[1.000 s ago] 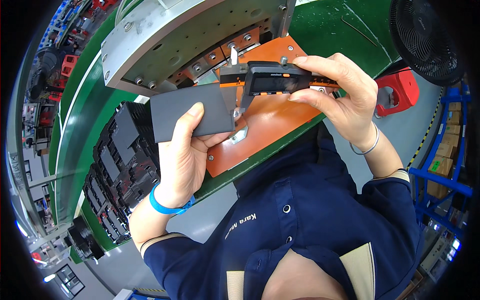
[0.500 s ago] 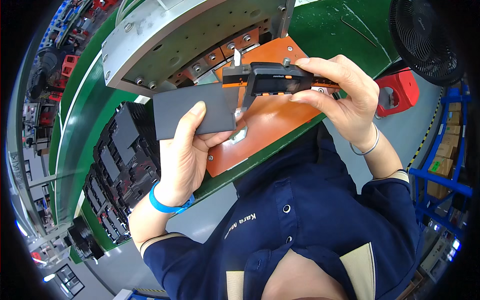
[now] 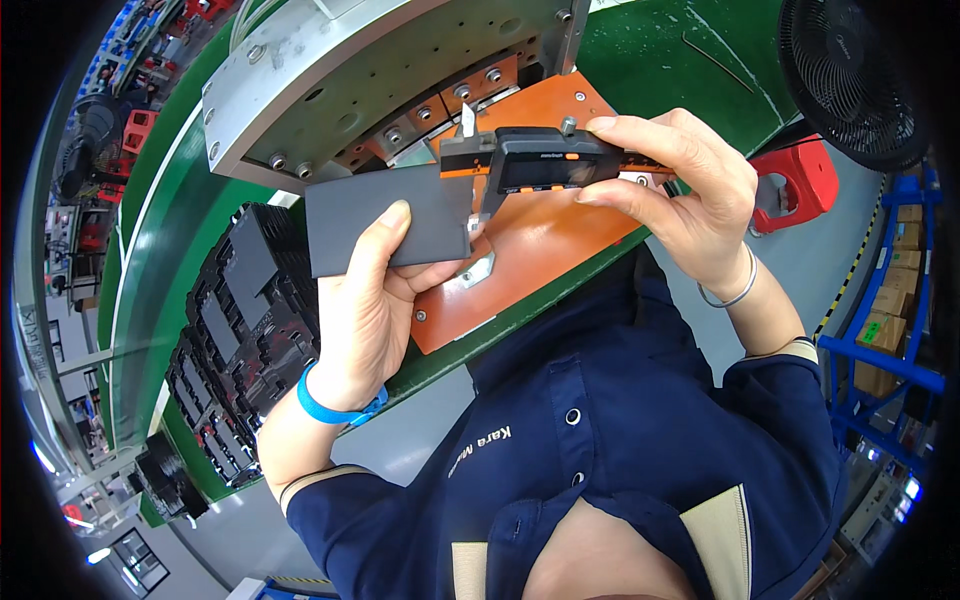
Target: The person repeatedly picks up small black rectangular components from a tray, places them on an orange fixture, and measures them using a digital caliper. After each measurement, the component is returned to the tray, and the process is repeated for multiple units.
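Observation:
A flat dark-grey rectangular plate is pinched in my left hand, thumb on top and fingers underneath. My right hand grips a black digital caliper by its display body, thumb below and index finger above. The caliper's jaws are at the plate's right edge; whether they clamp it tightly I cannot tell. Both are held above an orange board with screws and a small metal bracket. My left wrist wears a blue band, my right a metal bangle.
A metal press-like fixture with bolts stands just beyond my hands on the green table. Stacked black trays sit at left. A hex key lies far right, near a black fan and red stool.
The caliper has shifted very slightly left and its display has tilted a little. The plate and both hands are otherwise almost where they were.

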Demonstrator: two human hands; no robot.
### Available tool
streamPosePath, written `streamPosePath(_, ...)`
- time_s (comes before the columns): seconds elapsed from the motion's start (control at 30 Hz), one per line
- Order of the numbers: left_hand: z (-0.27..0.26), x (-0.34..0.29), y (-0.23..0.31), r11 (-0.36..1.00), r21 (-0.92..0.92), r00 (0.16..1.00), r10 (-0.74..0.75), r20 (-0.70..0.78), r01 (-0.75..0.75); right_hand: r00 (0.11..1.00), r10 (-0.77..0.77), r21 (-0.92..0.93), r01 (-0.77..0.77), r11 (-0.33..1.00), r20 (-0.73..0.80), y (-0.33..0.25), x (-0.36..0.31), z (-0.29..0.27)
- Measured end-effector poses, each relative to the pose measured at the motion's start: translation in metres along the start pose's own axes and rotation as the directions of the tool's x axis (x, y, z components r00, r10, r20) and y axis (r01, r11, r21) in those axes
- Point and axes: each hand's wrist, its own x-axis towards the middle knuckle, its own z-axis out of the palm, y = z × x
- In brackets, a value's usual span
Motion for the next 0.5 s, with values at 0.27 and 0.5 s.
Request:
streamPosePath(0.27,-0.0009,0.0017,-0.0022,1.000,-0.005,1.000,0.000,-0.021,0.000,1.000,-0.020,0.006,0.020,1.000,-0.001,0.0024,-0.0012,0.0013)
streamPosePath(0.5,-0.0010,0.0020,-0.0023,1.000,-0.014,0.999,-0.014,-0.040,0.013,1.000,-0.023,-0.001,0.023,1.000,-0.005,0.0030,-0.0018,0.0016)
